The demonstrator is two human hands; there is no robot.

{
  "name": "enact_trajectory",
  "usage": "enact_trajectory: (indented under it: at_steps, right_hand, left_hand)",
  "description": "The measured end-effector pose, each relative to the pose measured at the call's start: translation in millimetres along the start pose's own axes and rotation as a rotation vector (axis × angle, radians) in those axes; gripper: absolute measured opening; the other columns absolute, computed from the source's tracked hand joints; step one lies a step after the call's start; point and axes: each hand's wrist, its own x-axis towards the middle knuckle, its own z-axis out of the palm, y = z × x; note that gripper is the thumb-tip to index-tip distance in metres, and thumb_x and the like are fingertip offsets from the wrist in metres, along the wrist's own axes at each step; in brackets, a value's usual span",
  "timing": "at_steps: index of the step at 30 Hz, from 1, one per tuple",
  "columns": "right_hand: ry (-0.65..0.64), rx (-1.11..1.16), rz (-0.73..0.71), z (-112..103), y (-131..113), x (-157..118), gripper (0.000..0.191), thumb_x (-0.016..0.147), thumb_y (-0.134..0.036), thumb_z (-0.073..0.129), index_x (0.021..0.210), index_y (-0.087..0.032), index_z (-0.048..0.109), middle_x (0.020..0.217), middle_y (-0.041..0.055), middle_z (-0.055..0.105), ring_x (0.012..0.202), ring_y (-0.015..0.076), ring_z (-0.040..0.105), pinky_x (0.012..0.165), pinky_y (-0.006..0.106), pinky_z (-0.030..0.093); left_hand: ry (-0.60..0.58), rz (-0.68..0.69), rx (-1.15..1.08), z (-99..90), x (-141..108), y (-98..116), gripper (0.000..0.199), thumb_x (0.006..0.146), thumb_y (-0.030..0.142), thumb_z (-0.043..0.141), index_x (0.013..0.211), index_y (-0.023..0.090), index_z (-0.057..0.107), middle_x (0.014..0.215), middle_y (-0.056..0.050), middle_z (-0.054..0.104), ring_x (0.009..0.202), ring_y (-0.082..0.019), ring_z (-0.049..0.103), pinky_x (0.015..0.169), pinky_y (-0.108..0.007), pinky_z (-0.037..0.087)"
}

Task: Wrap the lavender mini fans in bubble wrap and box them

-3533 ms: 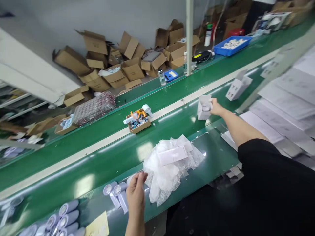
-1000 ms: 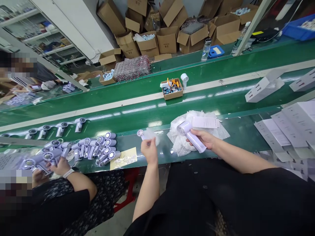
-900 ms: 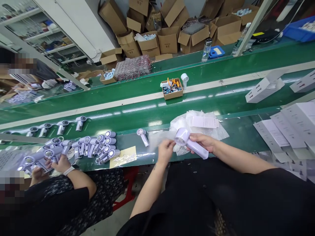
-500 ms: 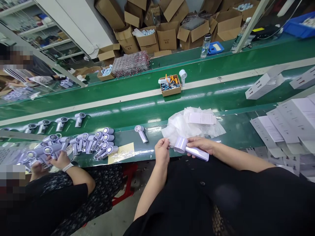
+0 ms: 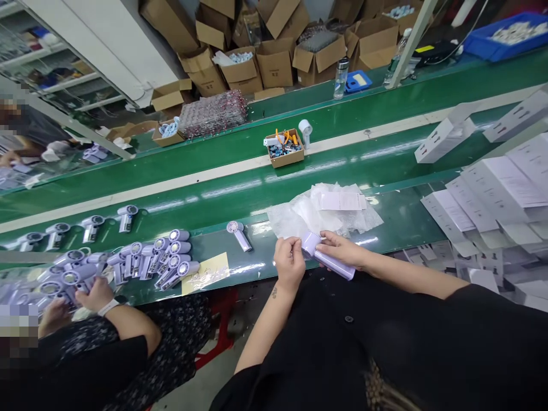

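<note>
The right hand (image 5: 340, 251) grips the lilac fan (image 5: 327, 260) by its stiff handle; the left hand (image 5: 289, 260) pinches thin, slippery film at the fan's head. It looks light.

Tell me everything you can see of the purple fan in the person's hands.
The fan is pale purple, seemingly smooth plastic, with a round head and a long handle. It lies tilted, head toward upper left, handle toward lower right, over the near bench edge. The right hand holds its handle; the left hand pinches at its head. A clear bag seems to touch it.
</note>
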Motion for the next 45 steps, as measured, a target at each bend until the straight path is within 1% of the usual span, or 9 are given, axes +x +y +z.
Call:
enact_trajectory:
  at_steps: [6,14,20,25,28,34,38,40,45]
  right_hand:
    - [0.128,0.108,-0.062,-2,5,-5,0.070,0.070,-0.033,0.072,0.128,-0.023,0.035,0.119,0.0095,0.052,0.068,0.0153,0.065,0.054,0.028,0.055]
    - [0.409,-0.512,-0.381,-3,24,-3,0.039,0.074,-0.036,0.065,0.108,-0.018,0.056,0.108,0.0081,0.053,0.092,0.0202,0.055,0.072,0.028,0.048]
    - [0.396,-0.699,-0.440,-6,27,-6,0.037,0.076,-0.034,0.062,0.110,-0.021,0.052,0.114,0.0088,0.052,0.101,0.0223,0.051,0.077,0.032,0.046]
    - [0.282,-0.477,-0.218,-15,28,1,0.056,0.070,-0.036,0.070,0.118,-0.021,0.045,0.114,0.0068,0.055,0.085,0.0154,0.056,0.079,0.032,0.046]
    - [0.239,-0.348,-0.226,-19,30,3,0.039,0.070,-0.036,0.069,0.100,-0.017,0.053,0.103,0.0044,0.061,0.092,0.0164,0.057,0.084,0.031,0.045]
    - [0.297,0.032,-0.088,-15,29,-8,0.037,0.068,-0.039,0.072,0.089,-0.018,0.050,0.081,0.0009,0.064,0.065,0.0151,0.063,0.058,0.028,0.051]
    - [0.344,0.269,-0.024,-16,26,-21,0.035,0.072,-0.035,0.070,0.090,-0.019,0.045,0.071,0.0017,0.064,0.058,0.0173,0.064,0.049,0.028,0.053]
    - [0.390,0.334,-0.024,-19,27,-28,0.033,0.073,-0.032,0.070,0.090,-0.019,0.044,0.069,0.0015,0.064,0.059,0.0173,0.065,0.050,0.029,0.054]
    - [0.559,0.517,0.045,-31,43,-43,0.024,0.073,-0.020,0.065,0.088,-0.019,0.046,0.065,-0.0002,0.061,0.054,0.0149,0.061,0.050,0.029,0.054]
  left_hand:
    - [-0.096,0.393,0.180,-0.9,-15,-14,0.015,0.082,0.011,0.053,0.092,0.017,0.062,0.065,-0.005,0.050,0.065,-0.018,0.047,0.063,-0.031,0.036]
    - [-0.315,-0.227,-0.062,13.2,5,1,0.019,0.078,0.036,0.062,0.085,0.019,0.057,0.081,-0.003,0.056,0.071,-0.014,0.052,0.067,-0.027,0.041]
    - [-0.377,-0.183,-0.108,15.4,9,-8,0.015,0.085,0.028,0.052,0.076,0.018,0.058,0.070,-0.002,0.053,0.069,-0.014,0.051,0.065,-0.026,0.039]
    - [-0.410,0.414,0.122,13.3,-5,-9,0.016,0.086,0.018,0.047,0.077,0.018,0.060,0.066,-0.004,0.047,0.069,-0.018,0.046,0.065,-0.030,0.036]
    - [-0.458,0.558,0.185,7.2,-12,-17,0.013,0.086,0.019,0.049,0.082,0.018,0.061,0.066,-0.004,0.045,0.068,-0.018,0.046,0.064,-0.030,0.036]
    - [-0.258,0.435,0.112,17.5,-17,-40,0.022,0.084,0.014,0.051,0.104,0.016,0.060,0.075,-0.008,0.053,0.073,-0.019,0.052,0.070,-0.031,0.042]
    - [-0.275,0.084,-0.046,40.4,-14,-32,0.022,0.084,0.021,0.051,0.105,0.016,0.058,0.083,-0.008,0.057,0.070,-0.016,0.054,0.068,-0.030,0.046]
    - [-0.346,-0.002,-0.106,48.1,-12,-21,0.015,0.085,0.022,0.050,0.096,0.017,0.059,0.079,-0.006,0.058,0.065,-0.015,0.054,0.066,-0.028,0.045]
    - [-0.837,0.281,-0.321,60.5,-7,11,0.012,0.080,0.020,0.053,0.086,0.020,0.064,0.075,-0.006,0.062,0.075,-0.019,0.058,0.074,-0.031,0.044]
